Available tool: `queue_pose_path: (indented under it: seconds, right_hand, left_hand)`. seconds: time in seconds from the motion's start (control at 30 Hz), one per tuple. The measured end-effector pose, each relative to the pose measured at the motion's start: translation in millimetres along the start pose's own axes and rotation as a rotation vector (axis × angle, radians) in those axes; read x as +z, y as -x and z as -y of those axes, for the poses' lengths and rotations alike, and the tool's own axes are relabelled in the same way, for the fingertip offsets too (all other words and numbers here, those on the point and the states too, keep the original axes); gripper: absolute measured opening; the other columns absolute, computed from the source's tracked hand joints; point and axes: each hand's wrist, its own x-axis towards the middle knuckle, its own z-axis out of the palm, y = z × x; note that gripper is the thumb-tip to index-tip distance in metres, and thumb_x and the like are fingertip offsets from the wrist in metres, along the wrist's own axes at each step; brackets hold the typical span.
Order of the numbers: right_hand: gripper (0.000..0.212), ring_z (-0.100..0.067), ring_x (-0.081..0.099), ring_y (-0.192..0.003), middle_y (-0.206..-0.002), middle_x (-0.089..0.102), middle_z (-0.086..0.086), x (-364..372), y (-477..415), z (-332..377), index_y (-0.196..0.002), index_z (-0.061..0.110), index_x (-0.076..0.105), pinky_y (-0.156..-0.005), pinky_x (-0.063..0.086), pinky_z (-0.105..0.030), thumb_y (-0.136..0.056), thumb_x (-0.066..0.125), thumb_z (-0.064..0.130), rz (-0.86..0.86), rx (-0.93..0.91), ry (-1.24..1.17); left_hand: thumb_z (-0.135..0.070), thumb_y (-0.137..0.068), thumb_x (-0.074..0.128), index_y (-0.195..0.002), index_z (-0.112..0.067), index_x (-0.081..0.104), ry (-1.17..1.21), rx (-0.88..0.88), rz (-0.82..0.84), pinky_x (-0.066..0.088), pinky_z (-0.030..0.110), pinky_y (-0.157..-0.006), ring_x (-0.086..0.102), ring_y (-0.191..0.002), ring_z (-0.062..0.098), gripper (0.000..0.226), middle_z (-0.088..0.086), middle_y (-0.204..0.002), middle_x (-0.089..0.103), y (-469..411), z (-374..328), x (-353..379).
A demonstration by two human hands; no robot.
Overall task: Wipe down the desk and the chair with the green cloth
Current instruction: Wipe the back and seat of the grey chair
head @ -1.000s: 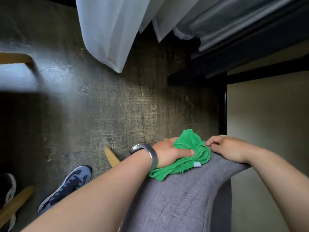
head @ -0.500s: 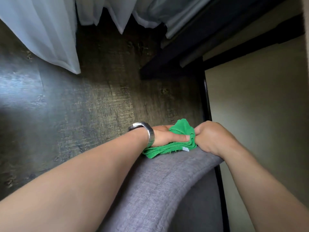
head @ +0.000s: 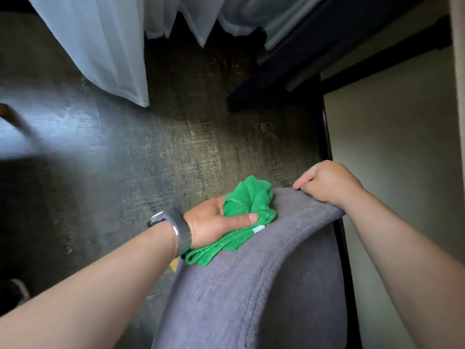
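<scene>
While gripping: green cloth [head: 247,212], chair [head: 264,280].

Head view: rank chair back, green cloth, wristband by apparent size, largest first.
1. Chair back, grey fabric, by far the largest.
2. Green cloth, bunched under the left hand.
3. Wristband, smallest.
All sit at similar depth, so the ranking holds.

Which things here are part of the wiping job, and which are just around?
Part of the job:
green cloth, bunched in the left hand
grey chair back, right hand gripping its top edge

Just around:
white curtain
wristwatch
dark wood floor
</scene>
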Motion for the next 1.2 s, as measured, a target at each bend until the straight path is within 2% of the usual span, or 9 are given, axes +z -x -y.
queue_pose_path:
  seconds: [0.1, 0.27, 0.47, 0.63, 0.73, 0.87, 0.97, 1.1, 1.2]
  right_hand:
    - [0.021, -0.015, 0.066, -0.087, -0.084, 0.074, 0.017, -3, 9, 3, -0.075, 0.04, 0.076, -0.078, 0.055, -0.034, -0.08, 0.059, 0.03, -0.012, -0.023, 0.009]
    - [0.026, -0.018, 0.056, -0.116, -0.126, 0.065, 0.012, -4, 26, 25, -0.108, 0.036, 0.072, -0.098, 0.043, -0.033, -0.088, 0.055, 0.038, 0.208, -0.102, 0.153]
    - [0.057, -0.014, 0.026, -0.145, -0.158, 0.028, 0.013, 15, 74, 99, -0.148, 0.037, 0.033, -0.116, 0.015, -0.033, -0.096, 0.035, 0.057, 0.567, -0.294, 0.451]
    - [0.056, -0.014, 0.023, -0.145, -0.16, 0.026, 0.008, 23, 136, 144, -0.15, 0.027, 0.032, -0.116, 0.017, -0.033, -0.099, 0.035, 0.048, 0.624, -0.433, 0.549]
    - [0.05, -0.015, 0.026, -0.143, -0.158, 0.03, 0.005, 23, 173, 160, -0.149, 0.022, 0.035, -0.112, 0.019, -0.027, -0.104, 0.031, 0.042, 0.64, -0.489, 0.611]
    - [0.047, -0.018, 0.043, -0.132, -0.147, 0.048, 0.003, 23, 209, 170, -0.136, 0.023, 0.053, -0.113, 0.029, -0.037, -0.102, 0.03, 0.046, 0.574, -0.464, 0.615]
    - [0.038, -0.024, 0.052, -0.124, -0.14, 0.056, -0.005, 27, 227, 171, -0.129, 0.016, 0.059, -0.105, 0.038, -0.034, -0.103, 0.034, 0.026, 0.424, -0.496, 0.671]
    - [0.03, -0.027, 0.061, -0.108, -0.115, 0.069, -0.01, 31, 224, 163, -0.103, 0.009, 0.07, -0.092, 0.047, -0.034, -0.097, 0.041, 0.014, 0.181, -0.499, 0.45]
    - [0.034, -0.022, 0.055, -0.12, -0.133, 0.061, -0.005, 37, 211, 160, -0.125, 0.017, 0.063, -0.102, 0.042, -0.035, -0.096, 0.044, 0.017, 0.118, -0.417, 0.235]
  left_hand:
    - [-0.031, -0.082, 0.068, -0.116, -0.024, 0.063, 0.169, 0.06, -0.104, 0.046, 0.007, -0.082, 0.066, -0.101, -0.003, 0.035, -0.019, -0.11, 0.072, 45, 14, 6]
    - [-0.032, -0.083, 0.07, -0.123, -0.018, 0.06, 0.317, 0.09, -0.281, 0.048, 0.017, -0.092, 0.064, -0.112, 0.007, 0.044, -0.006, -0.12, 0.07, 105, 42, 22]
    - [-0.037, -0.08, 0.066, -0.127, -0.019, 0.058, 0.35, 0.125, -0.389, 0.045, 0.011, -0.091, 0.061, -0.114, 0.0, 0.051, -0.016, -0.121, 0.068, 154, 60, 42]
    - [-0.052, -0.078, 0.067, -0.129, -0.038, 0.056, 0.314, 0.203, -0.452, 0.034, 0.037, -0.113, 0.048, -0.13, 0.003, 0.054, -0.013, -0.136, 0.058, 200, 72, 67]
    - [-0.048, -0.08, 0.068, -0.131, -0.051, 0.047, 0.32, 0.324, -0.443, 0.027, 0.041, -0.117, 0.039, -0.138, 0.006, 0.055, -0.013, -0.145, 0.048, 229, 70, 85]
    - [-0.046, -0.09, 0.054, -0.14, -0.037, 0.046, 0.416, 0.442, -0.379, 0.023, 0.038, -0.117, 0.034, -0.141, 0.005, 0.051, -0.014, -0.148, 0.045, 258, 67, 100]
    - [-0.055, -0.09, 0.042, -0.138, -0.032, 0.05, 0.434, 0.411, -0.373, 0.028, 0.035, -0.116, 0.04, -0.136, 0.001, 0.054, -0.017, -0.143, 0.051, 261, 67, 102]
    - [-0.071, -0.08, 0.039, -0.132, -0.035, 0.054, 0.272, 0.322, -0.479, 0.036, 0.033, -0.11, 0.052, -0.124, 0.001, 0.065, -0.017, -0.132, 0.059, 224, 58, 90]
    - [-0.068, -0.085, 0.043, -0.122, -0.033, 0.06, 0.191, 0.241, -0.461, 0.043, 0.026, -0.094, 0.06, -0.109, 0.005, 0.054, -0.016, -0.117, 0.066, 177, 58, 63]
